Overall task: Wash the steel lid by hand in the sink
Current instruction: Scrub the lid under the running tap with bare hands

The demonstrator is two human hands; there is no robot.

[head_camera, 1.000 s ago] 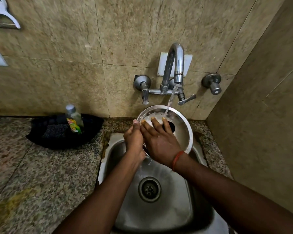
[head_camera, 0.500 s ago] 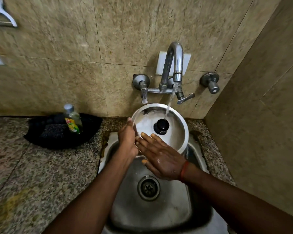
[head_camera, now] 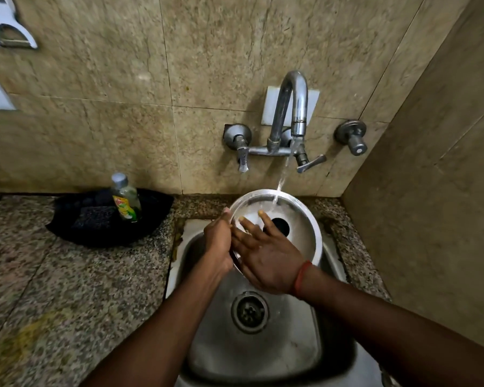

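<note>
My left hand (head_camera: 218, 241) is clenched on the near-left rim of the steel lid (head_camera: 299, 236), holding it tilted over the back of the sink (head_camera: 291, 358), its top face turned toward me. My right hand (head_camera: 266, 258) is released, fingers (head_camera: 249, 223) spread flat against the lid's face, just left of its black knob (head_camera: 280, 226).

Above my grip the tap (head_camera: 294, 107) juts from the tiled wall (head_camera: 123, 93), and a stream of water (head_camera: 282, 180) falls from its spout onto the lid's far edge, just beyond my fingertips. A lever handle (head_camera: 310, 163) hangs beside the spout, with another valve (head_camera: 352, 137) further right. Below my hands lies the drain (head_camera: 249, 312) in the wet basin. Well to the left of my grip, on the speckled counter (head_camera: 53, 289), a black tray (head_camera: 106, 219) holds a dish-soap bottle (head_camera: 125, 198) and a dark scrubber (head_camera: 91, 219).

The lid is round, shiny, wet, with a raised lip.
</note>
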